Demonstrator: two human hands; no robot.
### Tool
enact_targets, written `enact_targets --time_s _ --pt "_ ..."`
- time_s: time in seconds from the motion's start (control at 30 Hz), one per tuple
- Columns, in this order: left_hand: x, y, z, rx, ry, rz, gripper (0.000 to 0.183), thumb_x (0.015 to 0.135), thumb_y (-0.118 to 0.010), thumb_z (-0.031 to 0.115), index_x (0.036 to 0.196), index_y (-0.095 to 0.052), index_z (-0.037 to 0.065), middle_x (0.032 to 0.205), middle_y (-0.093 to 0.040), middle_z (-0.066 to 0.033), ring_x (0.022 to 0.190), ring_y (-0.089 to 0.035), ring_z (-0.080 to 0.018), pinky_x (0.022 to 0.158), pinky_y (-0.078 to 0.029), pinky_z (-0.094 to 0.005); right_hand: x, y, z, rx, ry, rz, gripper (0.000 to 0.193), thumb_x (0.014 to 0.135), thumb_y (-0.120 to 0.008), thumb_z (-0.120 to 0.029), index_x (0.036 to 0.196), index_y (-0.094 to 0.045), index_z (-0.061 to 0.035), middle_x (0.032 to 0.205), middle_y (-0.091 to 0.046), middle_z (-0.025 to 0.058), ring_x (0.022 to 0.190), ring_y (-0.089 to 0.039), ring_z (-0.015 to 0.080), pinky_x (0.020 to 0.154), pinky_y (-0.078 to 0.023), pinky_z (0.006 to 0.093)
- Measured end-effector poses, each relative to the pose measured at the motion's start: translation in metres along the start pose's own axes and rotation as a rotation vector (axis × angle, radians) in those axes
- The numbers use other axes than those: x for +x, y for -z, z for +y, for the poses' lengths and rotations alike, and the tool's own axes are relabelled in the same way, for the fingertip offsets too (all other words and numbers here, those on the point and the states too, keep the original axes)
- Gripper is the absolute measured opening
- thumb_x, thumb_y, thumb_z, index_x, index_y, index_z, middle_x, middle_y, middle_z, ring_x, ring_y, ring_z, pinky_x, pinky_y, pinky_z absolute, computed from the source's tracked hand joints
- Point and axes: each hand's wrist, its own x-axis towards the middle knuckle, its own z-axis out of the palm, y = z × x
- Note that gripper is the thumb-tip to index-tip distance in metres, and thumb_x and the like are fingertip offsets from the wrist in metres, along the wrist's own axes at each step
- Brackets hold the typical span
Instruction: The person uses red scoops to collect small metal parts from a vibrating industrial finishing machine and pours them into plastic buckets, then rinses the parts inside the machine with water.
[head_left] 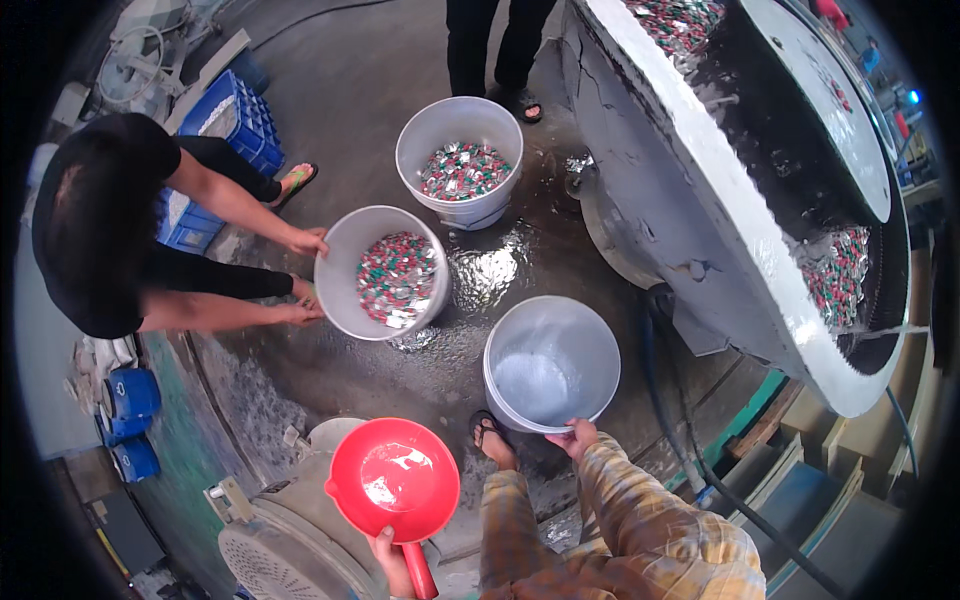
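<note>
A red plastic dipper (pixel 412 470) with a pouring lip and stubby handle is in my left hand (pixel 390 555), its bowl holding only a wet shine. My right hand (pixel 574 438) grips the near rim of a white bucket (pixel 550 365), which has no small pieces in it. To the left, a co-worker's hands (pixel 305 240) hold a second white bucket (pixel 385 220), tilted and partly filled with small red, green and silvery pieces (pixel 398 280). Behind these, a third white bucket (pixel 460 205) with similar pieces stands on the wet floor.
A large tilted grey drum machine (pixel 690 190) with more coloured pieces inside fills the right side. Another person's legs (pixel 490 50) are at the far side. Blue crates (pixel 235 130) stand at left; a round grey machine (pixel 275 550) is beside my left hand. Hoses (pixel 690 450) cross the right floor.
</note>
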Motion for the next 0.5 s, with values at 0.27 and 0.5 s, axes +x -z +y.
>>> enact_targets --time_s 0.27,0.5 --pt "0.012 0.017 0.006 0.032 0.024 -0.039 0.05 0.076 -0.051 0.023 0.119 -0.037 0.003 0.108 -0.05 -0.0115 0.096 -0.053 -0.0214 0.081 -0.044 -0.0328 0.048 -0.114 -0.021 -0.034 0.208 -0.228 0.041 0.079 -0.046 -0.004 0.118 -0.035 0.0013 0.115 -0.044 0.0245 0.097 -0.051 0.0436 0.079 -0.045 0.0565" --pt "0.037 -0.011 0.055 0.028 -0.121 -0.126 0.056 0.073 -0.055 0.024 0.12 -0.037 0.0 0.11 -0.049 -0.0117 0.098 -0.052 -0.022 0.083 -0.044 -0.034 -0.083 -0.123 -0.036 -0.744 0.427 -0.003 0.064 0.077 -0.059 -0.02 0.131 -0.027 -0.005 0.104 -0.053 0.0195 0.074 -0.06 0.0279 0.055 -0.05 0.0348"
